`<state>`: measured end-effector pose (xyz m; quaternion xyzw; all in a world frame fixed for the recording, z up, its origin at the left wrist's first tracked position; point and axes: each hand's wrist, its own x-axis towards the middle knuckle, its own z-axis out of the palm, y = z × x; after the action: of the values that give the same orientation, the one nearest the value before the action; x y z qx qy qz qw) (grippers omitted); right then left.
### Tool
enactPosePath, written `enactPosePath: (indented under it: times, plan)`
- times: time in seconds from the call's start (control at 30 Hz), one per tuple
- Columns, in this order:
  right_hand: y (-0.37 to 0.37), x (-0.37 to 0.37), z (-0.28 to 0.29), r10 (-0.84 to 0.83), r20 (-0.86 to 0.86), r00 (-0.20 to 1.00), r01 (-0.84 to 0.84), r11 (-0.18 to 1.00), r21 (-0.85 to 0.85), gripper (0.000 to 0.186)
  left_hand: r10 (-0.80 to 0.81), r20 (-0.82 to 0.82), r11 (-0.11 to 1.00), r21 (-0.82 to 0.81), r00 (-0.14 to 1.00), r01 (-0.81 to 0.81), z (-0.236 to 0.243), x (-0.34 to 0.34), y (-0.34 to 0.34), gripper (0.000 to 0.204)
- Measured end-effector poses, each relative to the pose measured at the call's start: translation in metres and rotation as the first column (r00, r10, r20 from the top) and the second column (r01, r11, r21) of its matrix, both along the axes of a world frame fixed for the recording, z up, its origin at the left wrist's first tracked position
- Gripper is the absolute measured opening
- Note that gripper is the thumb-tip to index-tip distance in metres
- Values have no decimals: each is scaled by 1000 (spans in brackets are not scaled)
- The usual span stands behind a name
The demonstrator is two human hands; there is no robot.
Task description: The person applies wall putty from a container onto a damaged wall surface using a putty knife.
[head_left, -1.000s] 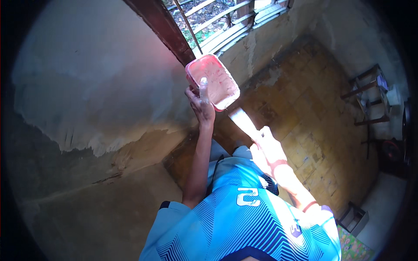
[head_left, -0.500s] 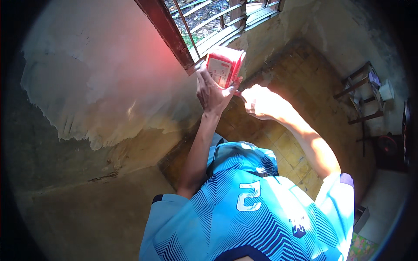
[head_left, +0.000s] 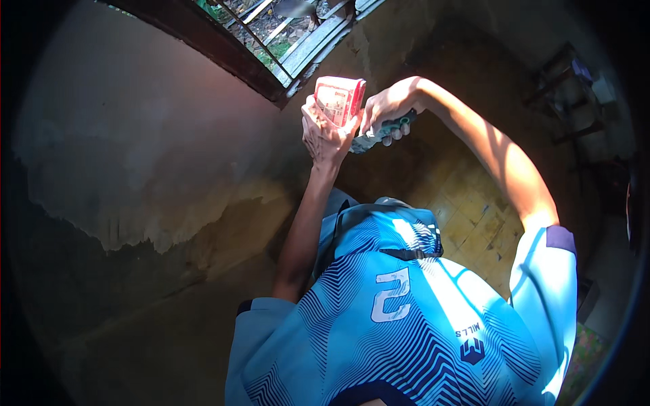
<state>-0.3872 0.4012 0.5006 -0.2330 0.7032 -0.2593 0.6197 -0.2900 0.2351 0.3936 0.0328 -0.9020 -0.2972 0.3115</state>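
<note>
Near the window my left hand (head_left: pixel 327 139) grips a red and white carton (head_left: pixel 334 100) by its lower part, fingers round one side and thumb on the other. Sunlight falls on the carton. Close beside it, my right hand (head_left: pixel 389 108) is bent over with its fingers curled round a dark, green-grey object (head_left: pixel 399 124). This object has a ring-like green part at one end, and its paler end reaches toward the bottom of my left hand. Its kind cannot be made out, and my right fingers cover part of it.
A barred window (head_left: pixel 298 44) with a dark wooden frame (head_left: pixel 223 54) is set above the peeling wall (head_left: pixel 156 155). Yellowish floor tiles (head_left: pixel 467 230) lie beyond my body. A small wooden stand (head_left: pixel 569 101) is at the far right.
My right hand has turned over and its elbow has swung outward, bringing the green-grey object into sight. The carton sits slightly further left in the view, still in my left hand. The room looks darker.
</note>
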Motion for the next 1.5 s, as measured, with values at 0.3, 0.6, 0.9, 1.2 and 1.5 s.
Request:
enactPosePath:
  times: [0.3, 0.6, 0.9, 1.2, 1.5]
  plan:
    - [88, -6, -119, -367, 669, 646, 601, 785, -149, 41, 33, 364, 830, 509, 931, -228, -35, -9, -49, 75]
    - [14, 30, -294, -551, 788, 277, 952, 48, -301, 51, -179, 593, 190, 804, 785, -564, -192, 214, -174, 50]
    - [-209, -18, -380, -983, 183, -33, 803, -135, -581, 51, -77, 859, 238, 508, 505, -828, -194, 292, -192, 57]
    - [-248, 6, -356, -998, 48, 39, 830, 6, -558, 33, -131, 862, 203, 506, 489, -838, -205, 288, -220, 59]
    - [-226, -49, -364, -991, 100, 84, 834, 15, -552, 25, -193, 833, 190, 551, 519, -813, -213, 291, -220, 61]
